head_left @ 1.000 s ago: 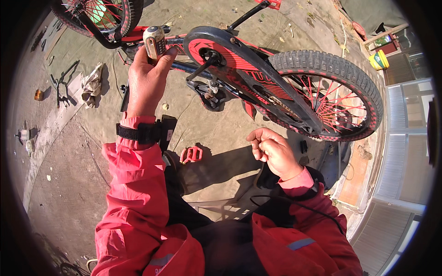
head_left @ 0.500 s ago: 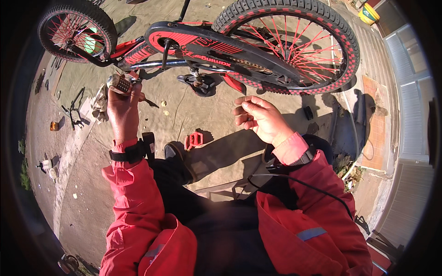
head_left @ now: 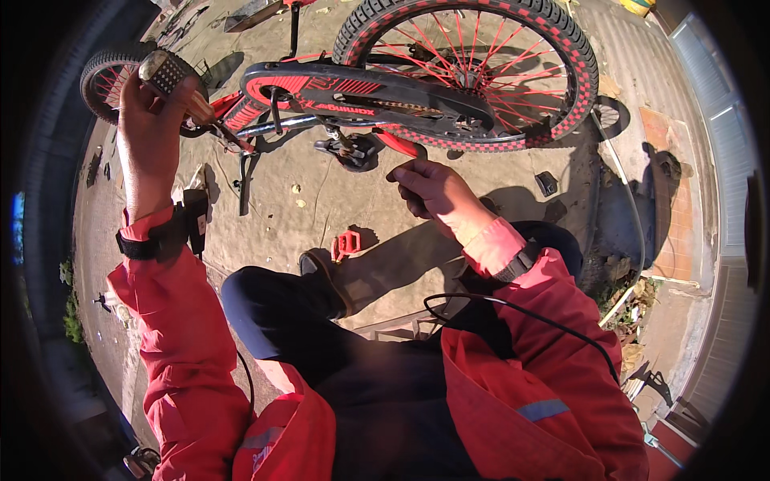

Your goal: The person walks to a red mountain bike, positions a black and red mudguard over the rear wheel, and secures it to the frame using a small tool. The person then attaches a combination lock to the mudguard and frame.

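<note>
My left hand [head_left: 152, 132] is raised at the upper left, closed around a tool with a pale, dotted block-shaped head [head_left: 166, 72] and a brown handle-like part. Its exact kind does not show. Behind it stands a black and red bicycle [head_left: 321, 96], its saddle [head_left: 353, 151] down near the ground and its large rear wheel [head_left: 473, 72] at the upper right. Below that wheel, my right hand [head_left: 429, 191] has its fingers curled and pinched together. Whatever they may hold is hidden. The front wheel [head_left: 104, 84] is partly covered by my left hand.
A red pedal-shaped part [head_left: 346, 244] lies on the ground by my shoe [head_left: 319, 272]. Farther right are a small black piece [head_left: 546, 183] and a pale hose [head_left: 630, 192]. A ribbed light wall [head_left: 710, 104] runs along the right side.
My left hand has risen up and left with the dotted-headed tool, now in front of the front wheel. My right hand has shifted slightly left, fingers still curled. The view has turned somewhat.
</note>
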Demonstrator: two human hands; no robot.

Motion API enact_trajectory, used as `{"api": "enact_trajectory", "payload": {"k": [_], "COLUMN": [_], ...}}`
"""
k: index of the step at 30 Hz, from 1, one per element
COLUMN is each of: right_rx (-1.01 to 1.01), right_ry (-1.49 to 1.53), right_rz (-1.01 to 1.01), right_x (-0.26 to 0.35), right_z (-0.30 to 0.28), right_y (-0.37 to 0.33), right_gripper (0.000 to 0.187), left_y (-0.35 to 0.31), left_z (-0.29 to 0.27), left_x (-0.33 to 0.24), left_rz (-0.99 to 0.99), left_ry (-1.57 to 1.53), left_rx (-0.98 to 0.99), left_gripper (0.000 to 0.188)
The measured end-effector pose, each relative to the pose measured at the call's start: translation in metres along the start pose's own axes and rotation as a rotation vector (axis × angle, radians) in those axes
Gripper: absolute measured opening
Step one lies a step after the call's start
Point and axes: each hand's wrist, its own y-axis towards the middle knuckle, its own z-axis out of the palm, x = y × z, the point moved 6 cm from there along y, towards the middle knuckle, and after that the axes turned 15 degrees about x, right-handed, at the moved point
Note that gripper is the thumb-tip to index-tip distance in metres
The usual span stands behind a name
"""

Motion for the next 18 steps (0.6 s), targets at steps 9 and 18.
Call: {"api": "enact_trajectory", "payload": {"k": [9,18], "right_rx": [0.033,0.044], "right_ry": [0.018,-0.046], "right_rz": [0.001,0.049], "right_x": [0.006,0.011], "right_z": [0.003,0.009], "right_y": [-0.001,0.0], "right_gripper": [0.02,0.018], "left_y": [0.079,0.103], "left_z": [-0.001,0.034], "left_x": [-0.041,-0.014], "left_rz": [0.176,0.161], "left_ry": [0.135,0.326], "left_rx": [0.006,-0.047], "left_gripper": [0.065,0.069]}}
